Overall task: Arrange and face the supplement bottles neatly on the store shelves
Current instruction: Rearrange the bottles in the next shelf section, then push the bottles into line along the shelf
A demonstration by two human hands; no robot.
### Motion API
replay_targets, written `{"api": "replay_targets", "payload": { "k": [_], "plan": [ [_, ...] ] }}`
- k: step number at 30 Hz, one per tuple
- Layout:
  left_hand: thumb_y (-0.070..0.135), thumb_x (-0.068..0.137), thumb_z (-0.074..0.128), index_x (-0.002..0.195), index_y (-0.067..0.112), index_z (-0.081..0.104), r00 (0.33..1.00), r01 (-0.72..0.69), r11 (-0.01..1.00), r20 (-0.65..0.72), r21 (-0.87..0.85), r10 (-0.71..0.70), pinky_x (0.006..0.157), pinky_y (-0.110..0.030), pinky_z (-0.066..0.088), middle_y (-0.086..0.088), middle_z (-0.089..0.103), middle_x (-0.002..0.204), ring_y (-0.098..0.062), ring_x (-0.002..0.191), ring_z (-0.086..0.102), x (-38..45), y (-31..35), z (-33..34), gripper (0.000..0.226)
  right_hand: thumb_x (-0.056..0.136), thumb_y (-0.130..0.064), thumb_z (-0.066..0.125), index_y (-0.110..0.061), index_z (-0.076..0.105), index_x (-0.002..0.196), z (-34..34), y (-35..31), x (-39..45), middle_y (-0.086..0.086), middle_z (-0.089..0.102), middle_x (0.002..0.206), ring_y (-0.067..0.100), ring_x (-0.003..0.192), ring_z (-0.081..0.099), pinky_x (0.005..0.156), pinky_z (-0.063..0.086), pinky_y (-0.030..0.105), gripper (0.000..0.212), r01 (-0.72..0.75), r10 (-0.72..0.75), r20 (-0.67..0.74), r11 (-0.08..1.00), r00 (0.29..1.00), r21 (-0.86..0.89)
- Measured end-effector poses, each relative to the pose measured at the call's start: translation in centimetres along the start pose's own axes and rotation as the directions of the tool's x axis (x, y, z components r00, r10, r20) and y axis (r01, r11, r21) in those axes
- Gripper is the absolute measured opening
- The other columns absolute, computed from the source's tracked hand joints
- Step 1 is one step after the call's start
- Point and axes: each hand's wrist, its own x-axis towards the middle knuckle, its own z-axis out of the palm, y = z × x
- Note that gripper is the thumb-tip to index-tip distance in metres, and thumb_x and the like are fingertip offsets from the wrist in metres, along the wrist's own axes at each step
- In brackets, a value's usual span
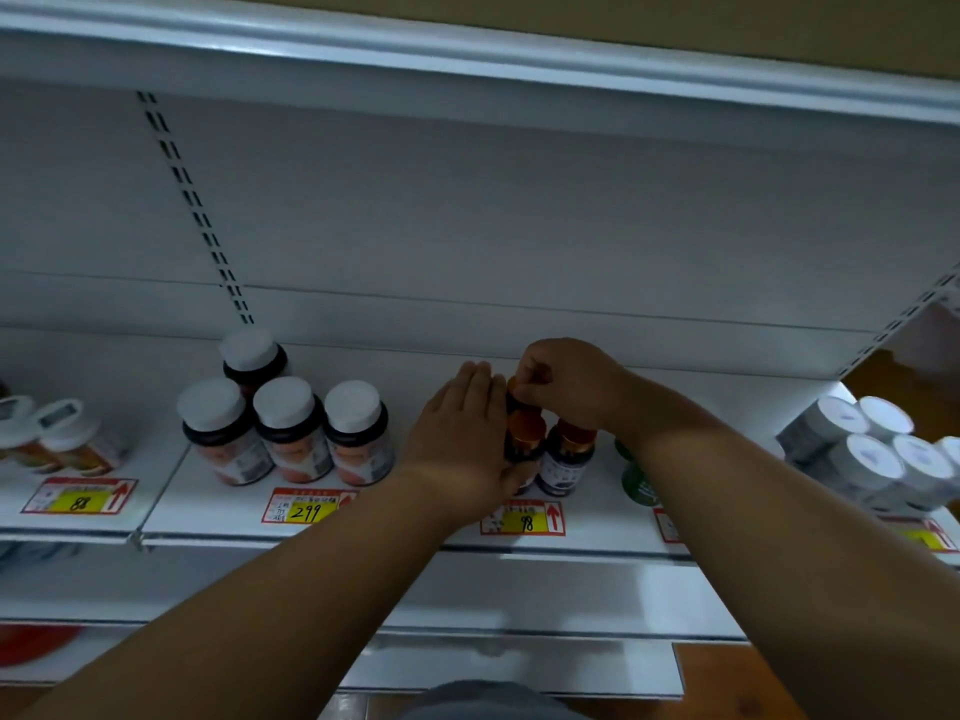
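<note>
Both forearms are reaching up mid-frame. Left hand (462,433), fingers flat, is pressing against the orange-capped bottles (524,439) on the white shelf (218,511); right hand (566,381) is pinching the rear cap.

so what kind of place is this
Most likely a shop's supplement aisle: white slotted shelving, handwritten price tags along the shelf edge, and grouped white-capped bottles.
</note>
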Motion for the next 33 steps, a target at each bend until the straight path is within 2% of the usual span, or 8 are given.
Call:
{"api": "replay_targets", "payload": {
  "k": [4, 8, 10, 15, 19, 23, 27, 33],
  "plan": [
    [0.079, 0.080, 0.028, 0.152, 0.008, -0.001, 1.000, 0.012, 0.999, -0.006, -0.043, -0.012, 0.118, -0.039, -0.004, -0.012, -0.003, 0.161, -0.025, 0.148, -0.004, -0.7, 0.2, -1.3, 0.105, 0.087, -0.033, 0.059, -0.030, 0.058, 0.083, -0.1, -1.2, -1.2, -0.017, 0.059, 0.086, -0.004, 0.084, 0.053, 0.067, 0.037, 0.012, 0.005, 0.029, -0.016, -0.174, 0.997, 0.985, 0.073],
    [0.061, 0.082, 0.056, 0.138, -0.002, 0.045, 0.970, -0.029, 0.989, -0.241, -0.142, -0.006, 0.111, -0.045, 0.033, -0.021, 0.048, 0.141, -0.035, 0.131, 0.044, -3.5, -0.5, -4.0, 0.085, 0.092, -0.029, 0.058, -0.030, 0.055, 0.094, -0.4, -5.0, -2.4, -0.015, 0.057, 0.096, 0.000, 0.091, 0.051, 0.076, 0.037, 0.010, 0.004, 0.116, -0.079, -0.298, 0.987, 0.951, 0.108],
    [0.055, 0.084, 0.053, 0.131, 0.000, 0.053, 0.956, -0.012, 0.983, -0.289, -0.181, -0.042, 0.100, -0.044, 0.043, -0.019, 0.058, 0.128, -0.035, 0.118, 0.055, -5.6, -1.8, -5.5, 0.072, 0.092, -0.028, 0.058, -0.029, 0.055, 0.096, -0.1, -7.8, -2.7, -0.014, 0.056, 0.095, -0.003, 0.087, 0.048, 0.072, 0.036, 0.008, 0.005, 0.135, -0.094, -0.334, 0.986, 0.938, 0.101],
    [0.038, 0.091, 0.045, 0.121, 0.010, 0.057, 0.926, 0.086, 0.965, -0.339, -0.246, -0.169, 0.081, -0.037, 0.044, -0.008, 0.062, 0.110, -0.028, 0.098, 0.057, -11.9, -8.7, -9.1, 0.043, 0.089, -0.029, 0.060, -0.032, 0.056, 0.092, 3.0, -17.8, -2.1, -0.013, 0.058, 0.092, -0.006, 0.082, 0.050, 0.067, 0.035, 0.004, 0.006, 0.215, -0.143, -0.385, 0.965, 0.912, 0.150],
    [0.041, 0.092, 0.036, 0.117, 0.010, 0.058, 0.886, 0.193, 0.955, -0.378, -0.224, -0.267, 0.080, -0.039, 0.046, -0.008, 0.062, 0.104, -0.029, 0.095, 0.056, -19.4, -17.7, -11.6, 0.046, 0.086, -0.032, 0.061, -0.028, 0.059, 0.091, 8.2, -28.8, 0.1, -0.011, 0.062, 0.089, 0.004, 0.083, 0.057, 0.075, 0.049, 0.026, 0.006, 0.326, -0.225, -0.408, 0.925, 0.885, 0.197],
    [0.040, 0.090, 0.040, 0.109, 0.014, 0.060, 0.842, 0.353, 0.925, -0.384, -0.139, -0.379, 0.076, -0.042, 0.046, -0.006, 0.062, 0.096, -0.030, 0.089, 0.057, -27.5, -26.8, -14.1, 0.038, 0.084, -0.029, 0.063, -0.026, 0.057, 0.086, 14.5, -40.1, 2.6, -0.007, 0.063, 0.085, 0.012, 0.078, 0.059, 0.076, 0.051, 0.035, 0.007, 0.438, -0.323, -0.382, 0.858, 0.866, 0.269],
    [0.040, 0.089, 0.046, 0.106, 0.018, 0.061, 0.813, 0.481, 0.872, -0.326, -0.090, -0.482, 0.077, -0.042, 0.044, -0.003, 0.061, 0.094, -0.028, 0.091, 0.057, -34.0, -33.2, -15.6, 0.031, 0.084, -0.027, 0.064, -0.026, 0.057, 0.086, 19.1, -49.1, 4.4, -0.007, 0.062, 0.080, 0.013, 0.068, 0.058, 0.070, 0.052, 0.036, 0.008, 0.480, -0.388, -0.312, 0.817, 0.867, 0.320],
    [0.043, 0.092, 0.050, 0.111, 0.022, 0.063, 0.747, 0.564, 0.820, -0.361, -0.100, -0.558, 0.082, -0.036, 0.044, 0.001, 0.062, 0.103, -0.021, 0.097, 0.056, -36.5, -41.2, -17.0, 0.031, 0.084, -0.037, 0.061, -0.029, 0.056, 0.086, 22.7, -56.1, 9.7, -0.012, 0.060, 0.081, 0.001, 0.065, 0.055, 0.059, 0.043, 0.022, 0.009, 0.530, -0.468, -0.262, 0.799, 0.844, 0.283]
  ]
}}
